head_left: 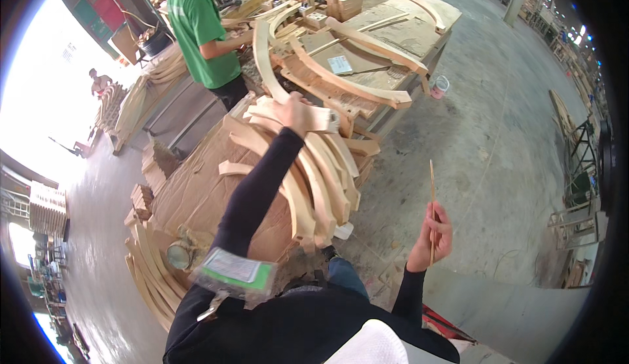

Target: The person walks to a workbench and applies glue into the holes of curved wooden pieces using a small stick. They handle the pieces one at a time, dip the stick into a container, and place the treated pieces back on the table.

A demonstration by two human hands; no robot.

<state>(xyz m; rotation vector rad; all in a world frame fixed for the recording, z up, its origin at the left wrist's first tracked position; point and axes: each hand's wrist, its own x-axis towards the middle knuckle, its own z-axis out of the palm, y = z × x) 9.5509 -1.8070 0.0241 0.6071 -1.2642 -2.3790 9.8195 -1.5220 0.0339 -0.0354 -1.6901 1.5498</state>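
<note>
A pale curved wooden piece point(263, 59) rises away from the pile, and my left hand point(295, 113) is closed around its lower end. Beneath that hand lies a heap of similar curved wooden pieces point(308, 197), stacked side by side on a cardboard-covered surface point(196, 177). Out to the right, over the floor, my right hand point(432, 238) grips a thin stick point(432, 184) held upright, pale and slender like a pencil or a strip of wood. The stick touches nothing else.
A workbench point(419, 20) beyond the pile carries more curved pieces point(354, 82) and small wooden blocks point(344, 3). A person in a green shirt point(196, 30) stands at its left. A small bucket point(439, 87) is on the floor by the bench. Long curved strips point(147, 272) lie at lower left.
</note>
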